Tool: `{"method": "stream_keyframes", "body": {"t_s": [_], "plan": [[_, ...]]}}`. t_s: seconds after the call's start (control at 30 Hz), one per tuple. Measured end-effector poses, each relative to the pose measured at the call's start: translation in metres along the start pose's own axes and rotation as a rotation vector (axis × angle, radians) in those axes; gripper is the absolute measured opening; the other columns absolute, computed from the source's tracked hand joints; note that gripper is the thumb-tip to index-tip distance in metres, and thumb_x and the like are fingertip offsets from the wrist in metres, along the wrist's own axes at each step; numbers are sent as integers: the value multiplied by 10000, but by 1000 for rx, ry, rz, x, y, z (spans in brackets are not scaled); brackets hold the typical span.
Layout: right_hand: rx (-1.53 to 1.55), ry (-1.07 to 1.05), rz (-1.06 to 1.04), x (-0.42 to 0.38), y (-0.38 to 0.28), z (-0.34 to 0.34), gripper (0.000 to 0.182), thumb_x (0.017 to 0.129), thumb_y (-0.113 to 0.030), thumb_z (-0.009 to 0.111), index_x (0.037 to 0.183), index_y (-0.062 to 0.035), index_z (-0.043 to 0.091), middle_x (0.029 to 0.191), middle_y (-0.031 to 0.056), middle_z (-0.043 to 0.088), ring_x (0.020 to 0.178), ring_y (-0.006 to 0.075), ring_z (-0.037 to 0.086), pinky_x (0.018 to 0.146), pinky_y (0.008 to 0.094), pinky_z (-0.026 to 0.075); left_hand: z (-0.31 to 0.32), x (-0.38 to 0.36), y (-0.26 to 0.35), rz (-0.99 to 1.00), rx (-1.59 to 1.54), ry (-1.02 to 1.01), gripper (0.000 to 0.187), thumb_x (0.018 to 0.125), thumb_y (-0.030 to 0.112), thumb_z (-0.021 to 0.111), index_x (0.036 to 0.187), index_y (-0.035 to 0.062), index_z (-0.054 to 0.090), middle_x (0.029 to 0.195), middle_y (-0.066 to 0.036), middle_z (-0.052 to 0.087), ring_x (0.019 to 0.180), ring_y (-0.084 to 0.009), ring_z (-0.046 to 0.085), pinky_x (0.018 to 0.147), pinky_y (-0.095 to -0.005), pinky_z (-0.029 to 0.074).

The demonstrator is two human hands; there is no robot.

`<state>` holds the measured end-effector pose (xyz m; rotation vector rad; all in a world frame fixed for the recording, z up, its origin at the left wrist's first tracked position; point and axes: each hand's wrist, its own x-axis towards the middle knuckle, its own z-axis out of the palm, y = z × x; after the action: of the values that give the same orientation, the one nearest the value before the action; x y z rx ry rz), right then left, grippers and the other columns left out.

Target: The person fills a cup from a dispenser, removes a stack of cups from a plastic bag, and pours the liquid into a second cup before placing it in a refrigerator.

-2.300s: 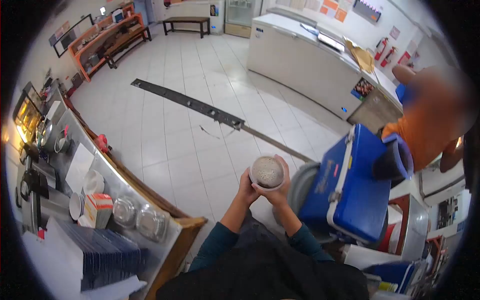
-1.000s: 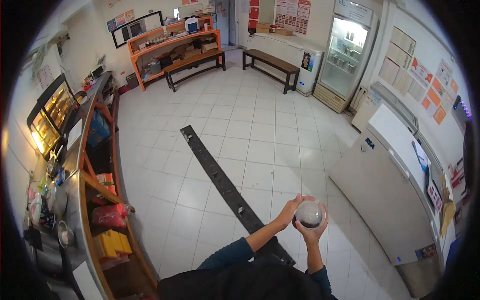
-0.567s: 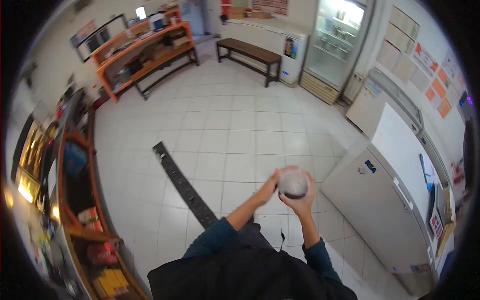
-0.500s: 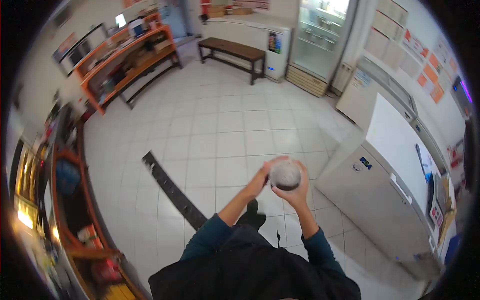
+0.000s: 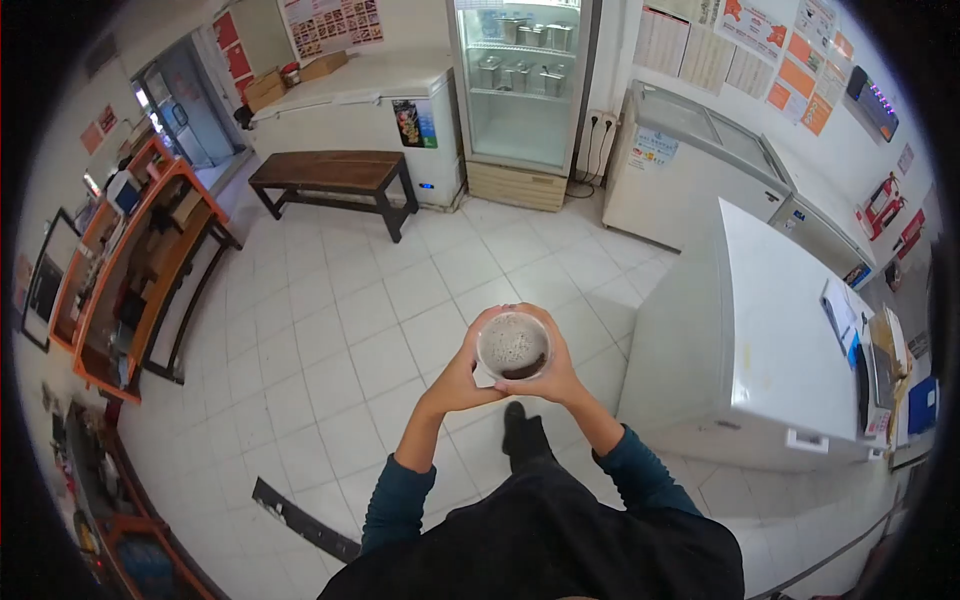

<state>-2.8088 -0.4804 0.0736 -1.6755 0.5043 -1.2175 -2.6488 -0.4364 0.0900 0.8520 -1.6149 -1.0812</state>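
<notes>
A round, bowl-like container is held out in front of my body, seen from above. Its light rim encircles a greyish-white, speckled surface with a dark brown patch along the near right side. My left hand wraps its left side, and my right hand curves around the right. Both thumbs meet near the front edge, while the fingers come together at the far side. The container's underside is hidden. Below it, a dark shoe shows on the tiled floor.
A white chest freezer with papers on top stands close on my right. Ahead are a wooden bench, a glass-door fridge and another freezer. An orange shelf lines the left. A black strip lies on the floor.
My view and body have turned right, bringing the fridge and bench toward the left and nearer. Both hands stay around the container, whose dark patch now shows more.
</notes>
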Motion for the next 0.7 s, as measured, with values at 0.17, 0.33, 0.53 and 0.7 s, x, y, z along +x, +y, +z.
{"method": "stream_keyframes", "body": {"t_s": [0.17,0.33,0.53,0.7], "plan": [[-19,-90,5,132,82,-25,917,447,-259,840,1199,-25,370,1237,121,363,1178,237,328,973,341,258,-65,107,-75,-10,-62,218,1003,492,74,790,1302,69,198,1271,-99,333,1180,-214,352,965,-336,305],[13,-281,46,259,158,-45,988,440,-288,842,1230,-21,314,1257,133,299,1197,253,288,975,334,246,-141,203,-134,-26,4,358,999,482,84,810,1281,62,212,1191,-118,418,1114,-211,428,915,-326,368],[62,-351,172,418,246,-48,1081,420,-282,849,1277,-26,242,1266,112,289,1202,238,283,985,330,236,-257,331,-189,-50,-20,409,948,509,100,813,1256,37,233,1138,-135,458,1078,-208,460,896,-326,388],[106,-305,208,555,302,-41,1176,391,-320,853,1309,-29,178,1314,118,254,1223,238,265,1003,342,213,-365,437,-223,38,59,382,934,510,100,810,1250,30,244,1140,-142,457,1080,-211,459,892,-328,390]]}}
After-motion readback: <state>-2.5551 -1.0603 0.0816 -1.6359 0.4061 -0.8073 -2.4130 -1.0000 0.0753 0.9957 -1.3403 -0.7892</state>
